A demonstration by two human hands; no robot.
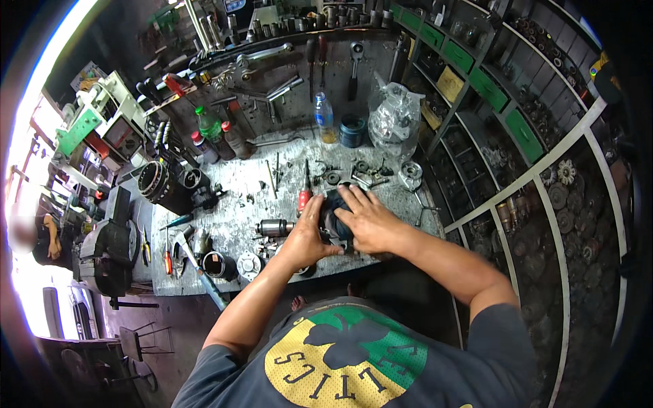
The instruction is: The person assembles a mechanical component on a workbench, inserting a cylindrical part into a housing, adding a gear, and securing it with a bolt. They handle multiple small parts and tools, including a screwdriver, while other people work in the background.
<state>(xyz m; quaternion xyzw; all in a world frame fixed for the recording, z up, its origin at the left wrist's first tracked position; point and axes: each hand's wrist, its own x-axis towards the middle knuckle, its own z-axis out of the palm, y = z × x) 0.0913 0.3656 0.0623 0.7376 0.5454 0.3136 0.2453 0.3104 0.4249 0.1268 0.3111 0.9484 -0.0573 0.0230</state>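
A dark, soft-looking bundle (pixel 332 219), perhaps a rag around a part, sits between my hands at the bench's front edge. My left hand (pixel 303 238) grips its left side, with the thumb stretched underneath toward the right. Over its top and right side, my right hand (pixel 369 221) is wrapped, fingers pointing away from me. What lies inside the bundle is hidden. Just left of my left hand rests a cylindrical metal motor armature (pixel 273 228) with a shaft. A red-handled screwdriver (pixel 304 199) lies beyond my left fingertips.
Left on the metal bench (pixel 238 183) are a hammer (pixel 202 272), an open cylindrical housing (pixel 216 264) and a round metal cover (pixel 249 265). Bottles (pixel 209 126), a blue can (pixel 352 130) and a clear plastic bag (pixel 394 122) stand behind. Drawers (pixel 488 88) and shelving flank the right.
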